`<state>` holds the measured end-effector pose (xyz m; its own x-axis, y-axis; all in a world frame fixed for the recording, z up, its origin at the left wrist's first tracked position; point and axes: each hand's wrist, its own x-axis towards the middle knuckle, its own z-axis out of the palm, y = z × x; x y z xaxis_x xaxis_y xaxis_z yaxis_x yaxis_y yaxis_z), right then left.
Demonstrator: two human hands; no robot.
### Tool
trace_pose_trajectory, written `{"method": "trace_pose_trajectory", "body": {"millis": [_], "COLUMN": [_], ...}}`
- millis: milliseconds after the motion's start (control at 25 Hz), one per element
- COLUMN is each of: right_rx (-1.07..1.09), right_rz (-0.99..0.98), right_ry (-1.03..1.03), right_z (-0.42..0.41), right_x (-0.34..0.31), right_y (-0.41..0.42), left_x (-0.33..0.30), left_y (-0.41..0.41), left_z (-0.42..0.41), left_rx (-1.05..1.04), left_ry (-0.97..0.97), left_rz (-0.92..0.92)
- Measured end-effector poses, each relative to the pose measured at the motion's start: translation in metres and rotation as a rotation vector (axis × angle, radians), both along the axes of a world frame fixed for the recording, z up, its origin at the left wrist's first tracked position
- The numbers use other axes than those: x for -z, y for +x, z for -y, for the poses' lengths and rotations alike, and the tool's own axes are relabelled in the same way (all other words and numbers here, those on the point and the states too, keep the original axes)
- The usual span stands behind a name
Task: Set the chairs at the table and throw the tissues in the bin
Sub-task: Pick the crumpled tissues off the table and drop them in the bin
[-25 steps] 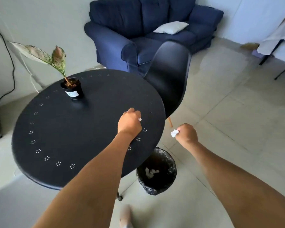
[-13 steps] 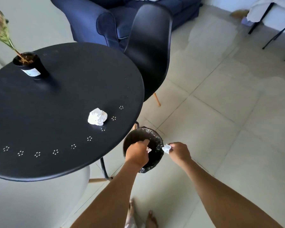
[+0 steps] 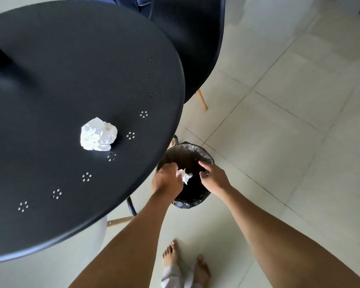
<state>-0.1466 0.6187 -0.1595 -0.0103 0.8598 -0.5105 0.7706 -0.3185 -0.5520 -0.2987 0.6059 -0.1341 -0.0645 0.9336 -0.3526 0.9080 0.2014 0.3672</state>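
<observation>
Both hands over the bin (image 3: 192,201): left hand (image 3: 166,182) pinches a crumpled tissue (image 3: 183,175), right hand (image 3: 213,176) beside it, fingers spread, empty. Another tissue ball (image 3: 98,135) sits on the table (image 3: 50,80), well left of the fingers.

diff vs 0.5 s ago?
Right hand has opened over the bin; its tissue is gone from its grip. Left hand moved further over the bin, small tissue at its fingertips. Crumpled tissue on the table and chair unmoved.
</observation>
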Motion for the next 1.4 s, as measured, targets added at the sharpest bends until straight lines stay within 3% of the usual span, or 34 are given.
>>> {"method": "trace_pose_trajectory", "body": {"millis": [240,360,520,680,840,960,1200,1400], "right_rx": [0.015,0.035,0.056,0.048,0.004,-0.094,-0.419,-0.684], "right_rz": [0.12,0.143,0.156,0.087,-0.022,-0.061,-0.02,0.142], "right_ry": [0.003,0.001,0.058,0.126,0.275,0.368,0.472,0.492], "right_z": [0.014,0.019,0.026,0.031,0.018,0.003,-0.008,-0.011], "right_x": [-0.008,-0.031,-0.086,-0.14,-0.185,-0.205,-0.208,-0.19], "right_y": [0.022,0.035,0.044,0.039,0.007,-0.035,-0.132,-0.174], "left_x": [-0.004,-0.017,-0.061,-0.117,-0.166,-0.177,-0.14,-0.119], "left_y": [0.009,0.012,0.017,0.024,-0.004,-0.052,-0.124,-0.13], "left_z": [-0.005,0.001,0.017,0.038,0.05,0.058,0.081,0.088], "left_rx": [-0.012,0.047,0.079,0.137,0.057,-0.094,-0.345,-0.366], "left_ry": [-0.069,-0.143,-0.102,0.057,0.392,0.508,0.212,0.229], "left_rz": [0.009,-0.003,0.022,0.024,-0.013,-0.07,-0.24,-0.268]}}
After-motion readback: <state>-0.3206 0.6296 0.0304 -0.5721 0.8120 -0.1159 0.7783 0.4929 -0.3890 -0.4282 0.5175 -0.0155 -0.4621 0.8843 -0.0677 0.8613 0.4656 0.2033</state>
